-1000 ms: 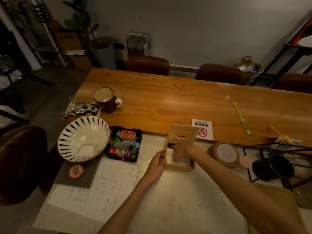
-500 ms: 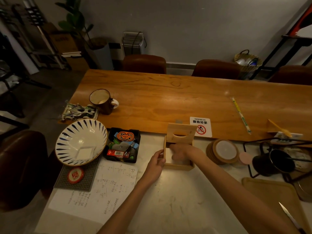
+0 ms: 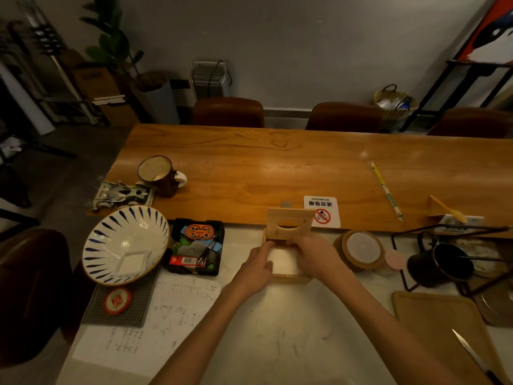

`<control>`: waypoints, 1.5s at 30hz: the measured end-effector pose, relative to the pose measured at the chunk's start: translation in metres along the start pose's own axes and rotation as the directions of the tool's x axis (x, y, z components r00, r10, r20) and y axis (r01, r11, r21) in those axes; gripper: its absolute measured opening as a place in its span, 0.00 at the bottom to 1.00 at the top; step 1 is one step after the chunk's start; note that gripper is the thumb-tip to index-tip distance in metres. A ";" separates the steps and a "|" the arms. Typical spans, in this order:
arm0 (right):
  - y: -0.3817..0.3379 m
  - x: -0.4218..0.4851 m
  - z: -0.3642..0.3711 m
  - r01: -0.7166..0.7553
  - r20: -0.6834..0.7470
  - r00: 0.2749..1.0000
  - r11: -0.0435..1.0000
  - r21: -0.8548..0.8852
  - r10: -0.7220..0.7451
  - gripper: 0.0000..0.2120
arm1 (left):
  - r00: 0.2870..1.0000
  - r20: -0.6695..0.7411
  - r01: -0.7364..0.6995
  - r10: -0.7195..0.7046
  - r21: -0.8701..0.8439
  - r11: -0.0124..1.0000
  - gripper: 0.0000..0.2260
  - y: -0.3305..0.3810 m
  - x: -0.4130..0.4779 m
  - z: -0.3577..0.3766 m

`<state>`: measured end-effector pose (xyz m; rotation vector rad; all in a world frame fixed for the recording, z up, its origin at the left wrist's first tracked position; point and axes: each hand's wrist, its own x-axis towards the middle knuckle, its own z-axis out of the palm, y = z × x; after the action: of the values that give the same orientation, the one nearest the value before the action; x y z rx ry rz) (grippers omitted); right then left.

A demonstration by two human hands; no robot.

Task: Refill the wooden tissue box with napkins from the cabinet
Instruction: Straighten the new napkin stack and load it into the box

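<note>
A small wooden tissue box (image 3: 291,278) stands on the pale counter in front of me, its lid (image 3: 290,224) with an oval slot swung upright at the far side. White napkins (image 3: 283,261) lie inside the box. My left hand (image 3: 256,266) rests against the box's left wall with its fingers curled over the rim. Over the box's right side, my right hand (image 3: 315,255) has its fingers at the base of the lid; whether it grips anything is hidden.
To the left sit a black tray of small items (image 3: 195,247), a blue-striped bowl (image 3: 125,243) and a written sheet (image 3: 155,320). To the right are wooden coasters (image 3: 361,250), a dark kettle (image 3: 441,263) and a tray with a knife (image 3: 472,354). A wooden table (image 3: 277,168) lies beyond.
The right hand has moved from inside the box up to its far right edge by the lid. The left hand has shifted closer onto the box's left rim.
</note>
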<state>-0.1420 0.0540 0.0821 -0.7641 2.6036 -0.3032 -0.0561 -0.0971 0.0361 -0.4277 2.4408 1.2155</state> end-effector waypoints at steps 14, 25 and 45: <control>0.011 0.013 0.011 -0.314 0.256 0.930 0.934 0.170 0.265 0.29 | 0.946 0.183 0.220 -0.268 0.246 0.944 0.14 0.049 0.032 -0.025; -0.008 -0.098 0.052 -0.314 0.322 0.915 0.930 0.189 0.243 0.28 | 0.920 0.282 0.218 -0.273 0.212 0.953 0.23 -0.004 -0.062 0.024; -0.013 -0.107 0.085 -0.339 0.386 0.874 0.939 0.053 0.294 0.29 | 0.943 0.183 0.210 -0.277 0.316 0.925 0.10 -0.014 -0.075 0.049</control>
<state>-0.0161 0.0950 0.0453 -0.3028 2.2722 -0.1902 0.0254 -0.0586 0.0338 -0.4645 2.2426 0.7395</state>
